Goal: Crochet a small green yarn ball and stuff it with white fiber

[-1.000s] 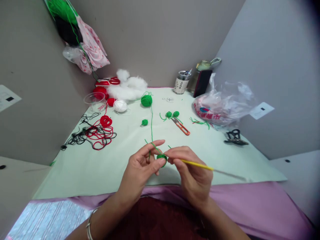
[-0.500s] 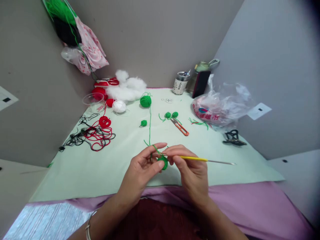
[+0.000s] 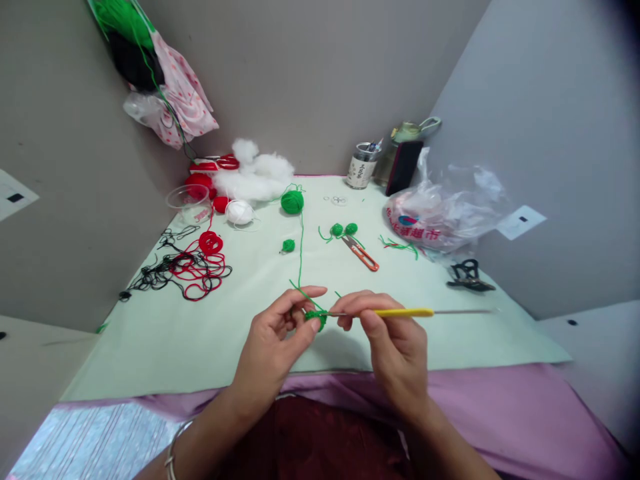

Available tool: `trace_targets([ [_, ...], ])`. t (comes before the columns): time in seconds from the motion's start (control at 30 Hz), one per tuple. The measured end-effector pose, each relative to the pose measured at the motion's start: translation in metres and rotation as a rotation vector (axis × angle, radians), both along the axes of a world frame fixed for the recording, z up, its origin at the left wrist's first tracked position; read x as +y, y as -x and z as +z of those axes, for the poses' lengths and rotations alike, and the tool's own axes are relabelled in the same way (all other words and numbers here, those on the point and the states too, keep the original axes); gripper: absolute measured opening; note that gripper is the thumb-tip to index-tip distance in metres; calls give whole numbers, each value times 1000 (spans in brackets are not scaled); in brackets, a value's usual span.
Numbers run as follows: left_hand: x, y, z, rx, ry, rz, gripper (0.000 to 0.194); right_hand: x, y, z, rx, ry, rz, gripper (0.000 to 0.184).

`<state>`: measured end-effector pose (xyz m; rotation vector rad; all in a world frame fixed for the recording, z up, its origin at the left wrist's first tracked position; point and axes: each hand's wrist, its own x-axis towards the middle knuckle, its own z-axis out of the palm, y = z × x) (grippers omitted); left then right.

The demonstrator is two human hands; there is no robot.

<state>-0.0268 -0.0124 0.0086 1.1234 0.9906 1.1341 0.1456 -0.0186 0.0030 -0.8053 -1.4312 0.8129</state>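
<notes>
Between thumb and fingers, my left hand pinches a small green crochet piece, its index finger stretched out with green yarn running over it. My right hand grips the yellow handle of a crochet hook; the metal tip meets the green piece, and the other metal end points right. From my left hand the yarn leads up the table to a green yarn ball. Ahead of my hands lie a small green crocheted piece, two green crocheted balls and orange thread snips.
Tangled black and red yarn spreads over the left side. White stuffing and a white yarn ball sit behind it. At the right are a plastic bag, a black clip, a phone and a pen cup.
My right hand has moved right with the crochet hook, drawing it partly back from the green piece. My left hand and the piece have shifted slightly left, and the piece has tilted.
</notes>
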Motion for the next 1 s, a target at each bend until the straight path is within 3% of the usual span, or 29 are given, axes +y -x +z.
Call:
trace_targets([
  [0.17,-3,-6,2,72,-91,147,33,-4,4,0,-395,-347,-130,21],
  [0.23,-4,-8,2,-41,-14,128,39,-6,4,-3,-550,-467,-213,21],
  [0.3,-4,-8,2,-235,150,11,44,-7,4,-5,-616,-538,-270,24],
  [0.37,-1,-5,4,-416,308,-115,45,-7,3,-7,-507,-483,-261,25],
  [0.43,1,-2,7,-506,378,-161,40,-5,1,-5,-267,-323,-205,25],
  [0.5,2,-1,10,-513,353,-147,39,-2,1,-3,-47,-161,-115,24],
  [0.57,2,0,11,-468,298,-158,40,1,2,-1,25,-94,-35,21],
  [0.67,0,-2,7,-353,211,-165,40,3,5,-1,-48,-106,-15,19],
  [0.8,-1,-6,0,-269,149,-36,40,-3,8,-5,-230,-234,-136,26],
  [0.9,-1,-8,-1,-388,269,-37,45,-8,7,-8,-487,-399,-231,33],
  [1.0,2,-7,3,-519,458,-161,42,-7,5,-7,-411,-376,-261,31],
])
